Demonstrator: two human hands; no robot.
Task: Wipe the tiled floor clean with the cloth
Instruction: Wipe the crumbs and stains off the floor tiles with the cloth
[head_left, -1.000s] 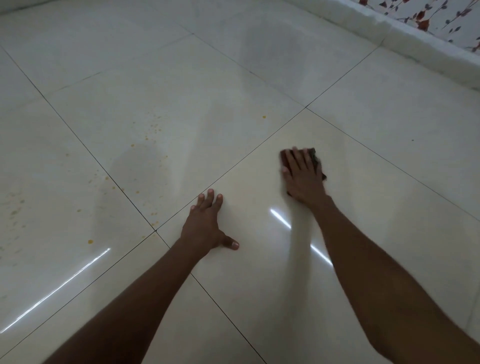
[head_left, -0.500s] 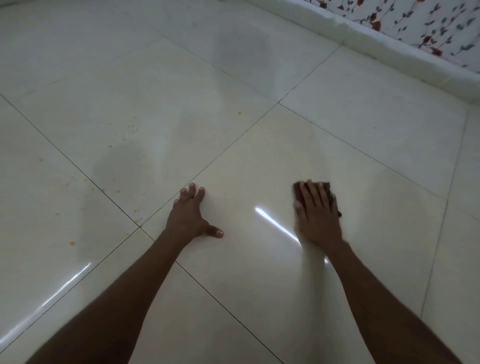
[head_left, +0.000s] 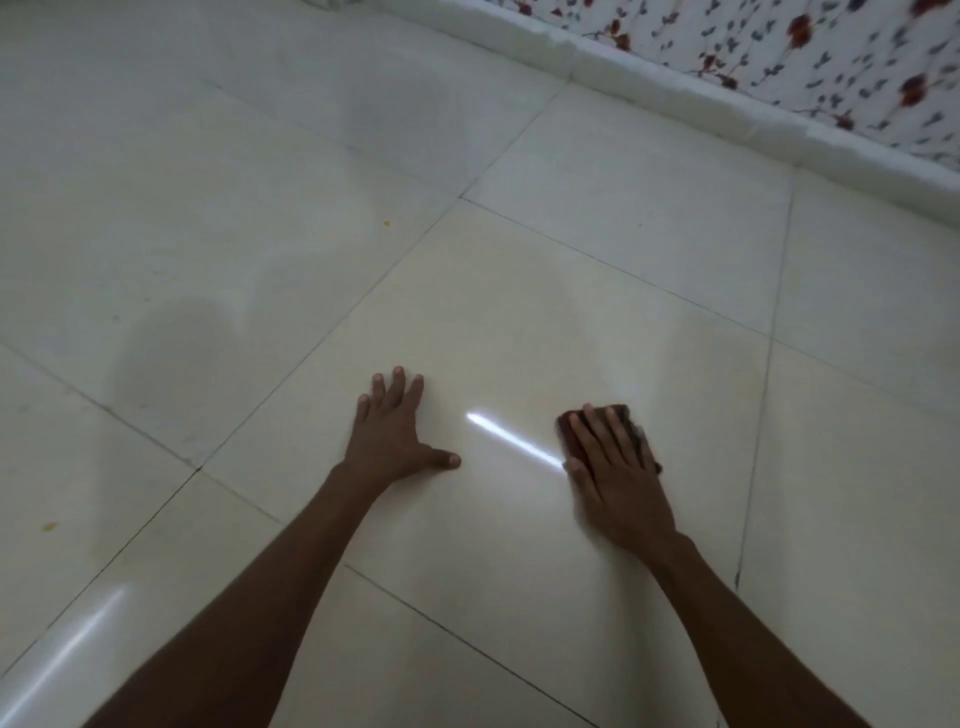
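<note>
The right hand (head_left: 618, 467) pressed a small dark brown cloth (head_left: 623, 415) flat-fingered onto the glossy cream tiled floor (head_left: 623, 249), the left hand (head_left: 392, 434) braced open beside it, while small orange specks (head_left: 386, 224) remained unwiped to the left.

Cloth (head_left: 626, 423): mostly hidden under the right hand (head_left: 618, 478); only a dark reddish edge shows past the fingers; its shape and full extent cannot be told
Right hand: outline smeared by blur along the wrist side
Forearms: both cut off by the bottom edge
Wall covering (head_left: 831, 67): floral pattern blurred; cropped by the top and right edges
Specks (head_left: 386, 224): yellowish flecks on the tiled floor (head_left: 623, 291); too small to identify
</note>
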